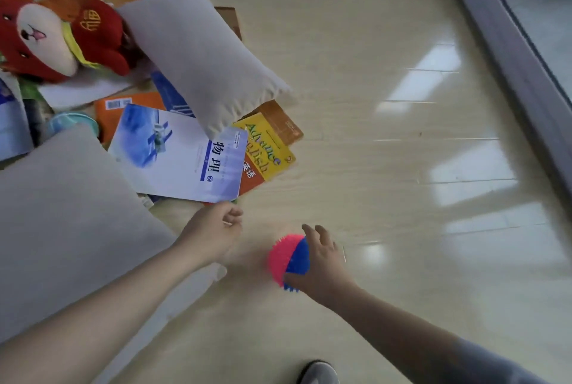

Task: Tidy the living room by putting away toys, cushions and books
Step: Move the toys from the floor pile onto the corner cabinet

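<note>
While right hand grips spiky ball, left hand loosely curled, books, cushions beside.

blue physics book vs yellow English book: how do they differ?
The blue physics book lies on top, cover nearly all visible; the yellow English book sits under it, partly hidden. Blue shows a spacecraft picture, yellow mostly lettering. Both lie flat, and the grey cushion overlaps both.

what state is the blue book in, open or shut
Shut: the blue book lies flat, front cover facing up, with no inside pages showing.
</note>
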Available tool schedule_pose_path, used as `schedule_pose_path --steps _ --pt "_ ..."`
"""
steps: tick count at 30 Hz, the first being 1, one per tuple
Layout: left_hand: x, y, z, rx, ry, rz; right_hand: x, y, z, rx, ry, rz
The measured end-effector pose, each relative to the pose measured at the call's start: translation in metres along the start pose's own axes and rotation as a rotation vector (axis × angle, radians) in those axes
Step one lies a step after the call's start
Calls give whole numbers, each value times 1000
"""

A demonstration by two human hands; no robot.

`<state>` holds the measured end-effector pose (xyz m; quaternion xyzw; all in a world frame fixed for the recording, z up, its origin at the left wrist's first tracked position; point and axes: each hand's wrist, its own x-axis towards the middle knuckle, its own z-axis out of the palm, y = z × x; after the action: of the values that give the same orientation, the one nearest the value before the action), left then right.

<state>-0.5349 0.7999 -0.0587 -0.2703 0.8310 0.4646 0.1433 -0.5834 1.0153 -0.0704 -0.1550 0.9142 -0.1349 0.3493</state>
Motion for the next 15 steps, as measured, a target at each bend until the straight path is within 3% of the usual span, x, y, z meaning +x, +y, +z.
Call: schedule_pose_path --steps 8,15 --pt "58 -39 33 264 26 143 38 25 16 -86 -9 -95" --pt "40 -27 14 349 87 217 31 7 -11 61 208 -140"
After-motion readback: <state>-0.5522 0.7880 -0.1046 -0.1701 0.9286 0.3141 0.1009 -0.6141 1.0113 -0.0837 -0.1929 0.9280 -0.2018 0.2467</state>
